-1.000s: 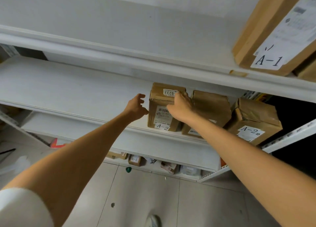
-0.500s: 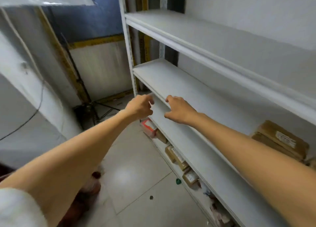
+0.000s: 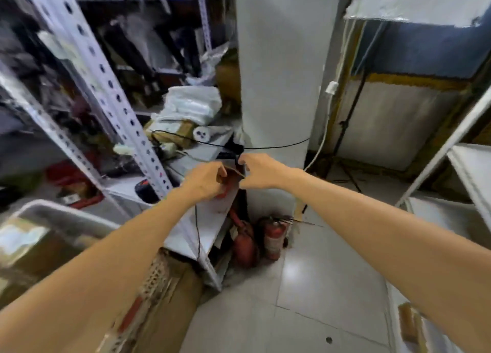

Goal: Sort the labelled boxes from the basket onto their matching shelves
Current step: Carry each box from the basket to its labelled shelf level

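Far left and low down you've got the basket (image 3: 63,211). It has a grey rim and it's pretty blurred, with a brown box (image 3: 24,242) sitting in it. No chance of reading a label at that blur.

Behind it a perforated rack upright (image 3: 107,87) slants up the frame. The rack is stuffed with dark clutter I can't make out. A pile of white bags (image 3: 192,103) sits further back on it. Under your left forearm there's a big carton (image 3: 172,297) on the floor.

Your left hand (image 3: 206,178) is stretched out mid-frame with the fingers loosely curled, and there's nothing in it that I can see. There's a red blur right by those fingers, and I can't tell if it's touching them or just behind.

Your right hand (image 3: 261,172) is just beside the left, not touching it. Its fingers are loosely curled too, thumb and forefinger close together, with nothing held. Neither hand is near the basket.

A black cable (image 3: 276,146) runs across just above both hands, in front of a white pillar (image 3: 281,73). At the pillar's foot two red extinguishers (image 3: 273,239) stand on the tiled floor (image 3: 305,286).

Far right is a white shelf (image 3: 471,166), and low in that corner there's a second brown box (image 3: 407,323), blurred as well.
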The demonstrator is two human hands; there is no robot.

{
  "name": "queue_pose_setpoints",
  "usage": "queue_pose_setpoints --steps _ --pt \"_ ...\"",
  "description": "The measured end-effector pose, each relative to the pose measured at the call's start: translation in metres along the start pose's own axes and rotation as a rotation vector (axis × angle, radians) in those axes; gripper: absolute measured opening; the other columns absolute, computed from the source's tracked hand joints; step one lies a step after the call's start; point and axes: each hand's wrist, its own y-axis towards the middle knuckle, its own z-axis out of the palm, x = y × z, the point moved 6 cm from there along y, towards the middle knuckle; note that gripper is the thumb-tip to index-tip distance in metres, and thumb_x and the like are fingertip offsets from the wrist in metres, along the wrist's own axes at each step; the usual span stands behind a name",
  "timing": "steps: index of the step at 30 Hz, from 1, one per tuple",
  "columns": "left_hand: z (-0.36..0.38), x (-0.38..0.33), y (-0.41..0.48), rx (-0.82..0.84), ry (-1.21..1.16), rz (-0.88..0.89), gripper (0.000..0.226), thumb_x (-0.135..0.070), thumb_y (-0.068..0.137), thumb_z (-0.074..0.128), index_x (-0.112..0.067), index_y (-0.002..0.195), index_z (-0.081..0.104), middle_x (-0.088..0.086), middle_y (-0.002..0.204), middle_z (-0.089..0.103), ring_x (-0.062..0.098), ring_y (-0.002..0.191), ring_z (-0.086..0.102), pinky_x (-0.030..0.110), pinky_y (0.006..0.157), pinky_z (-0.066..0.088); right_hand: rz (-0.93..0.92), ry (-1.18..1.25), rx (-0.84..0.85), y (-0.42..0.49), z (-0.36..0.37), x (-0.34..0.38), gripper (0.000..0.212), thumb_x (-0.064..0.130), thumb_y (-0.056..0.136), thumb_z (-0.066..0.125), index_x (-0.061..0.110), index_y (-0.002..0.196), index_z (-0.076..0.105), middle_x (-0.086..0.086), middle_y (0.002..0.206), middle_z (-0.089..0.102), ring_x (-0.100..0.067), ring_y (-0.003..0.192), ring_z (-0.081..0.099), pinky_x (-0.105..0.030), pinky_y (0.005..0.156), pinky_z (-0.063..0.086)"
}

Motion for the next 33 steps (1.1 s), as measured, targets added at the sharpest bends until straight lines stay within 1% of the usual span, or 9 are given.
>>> queue_pose_setpoints --steps 4,6,8,10,15,19,22,30,33 --pt "-0.031 0.114 -0.068 -0.048 -0.012 -0.245 0.030 -0.015 0.085 0.069 -0.011 0.112 0.059 0.008 0.100 0.067 0.028 0.092 0.062 0.040 0.079 0.052 -0.218 -0.050 0.198 0.052 0.058 0.108 0.037 0.024 0.084 0.067 0.000 0.108 0.050 -0.016 0.100 0.052 -0.034 0.090 0.052 -0.039 0.068 0.039" --pt "-0.039 0.165 -0.109 -0.080 -0.021 -0.378 0.028 -0.015 0.084 0.068 -0.015 0.110 0.060 0.005 0.099 0.067 0.026 0.093 0.063 0.038 0.079 0.052 -0.341 -0.096 0.311 0.066 0.090 0.159 0.050 0.027 0.085 0.068 0.001 0.122 0.048 -0.010 0.113 0.052 -0.034 0.103 0.054 -0.041 0.078 0.045" --pt "-0.043 0.205 -0.153 -0.109 -0.025 -0.504 0.027 -0.019 0.084 0.067 -0.017 0.109 0.059 0.002 0.095 0.066 0.023 0.087 0.062 0.032 0.068 0.050 -0.458 -0.147 0.410 0.073 0.118 0.207 0.057 0.029 0.086 0.069 0.003 0.130 0.045 -0.011 0.122 0.052 -0.032 0.109 0.053 -0.045 0.091 0.048" --pt "-0.046 0.238 -0.197 -0.149 -0.039 -0.628 0.027 -0.023 0.083 0.068 -0.019 0.107 0.058 -0.001 0.093 0.064 0.020 0.085 0.061 0.031 0.065 0.048 -0.555 -0.171 0.479 0.077 0.143 0.252 0.061 0.032 0.085 0.070 0.008 0.134 0.043 -0.006 0.121 0.050 -0.026 0.107 0.052 -0.040 0.091 0.048" --pt "-0.042 0.299 -0.286 -0.263 -0.125 -0.894 0.031 -0.020 0.080 0.073 -0.018 0.109 0.059 0.000 0.101 0.063 0.018 0.092 0.059 0.037 0.083 0.053 -0.747 -0.232 0.546 0.082 0.204 0.337 0.054 0.030 0.079 0.072 0.012 0.123 0.048 -0.006 0.115 0.055 -0.024 0.100 0.055 -0.045 0.087 0.052" --pt "-0.041 0.345 -0.316 -0.293 -0.147 -0.950 0.028 -0.018 0.082 0.071 -0.018 0.108 0.061 0.001 0.103 0.064 0.017 0.093 0.061 0.035 0.083 0.054 -0.804 -0.274 0.582 0.097 0.249 0.379 0.053 0.030 0.077 0.073 0.013 0.121 0.049 -0.005 0.117 0.055 -0.024 0.103 0.054 -0.041 0.086 0.052" --pt "-0.062 0.385 -0.315 -0.326 -0.140 -0.945 0.025 -0.018 0.083 0.068 -0.017 0.107 0.061 -0.002 0.103 0.065 0.016 0.093 0.060 0.032 0.078 0.052 -0.784 -0.262 0.581 0.121 0.263 0.401 0.048 0.030 0.077 0.073 0.015 0.116 0.049 -0.004 0.112 0.054 -0.021 0.097 0.053 -0.033 0.075 0.048" --pt "-0.079 0.467 -0.295 -0.190 -0.157 -0.959 0.032 -0.019 0.080 0.070 -0.016 0.111 0.062 0.007 0.109 0.066 0.024 0.099 0.061 0.040 0.085 0.054 -0.692 -0.281 0.560 0.199 0.274 0.441 0.053 0.036 0.075 0.071 0.015 0.119 0.049 -0.005 0.112 0.054 -0.021 0.093 0.054 -0.031 0.067 0.044" --pt "-0.068 0.487 -0.292 -0.151 -0.195 -0.969 0.032 -0.019 0.083 0.068 -0.015 0.113 0.059 0.005 0.111 0.065 0.022 0.102 0.060 0.033 0.080 0.051 -0.661 -0.298 0.569 0.217 0.282 0.445 0.052 0.032 0.076 0.071 0.015 0.120 0.047 -0.003 0.108 0.053 -0.019 0.092 0.054 -0.030 0.067 0.046"
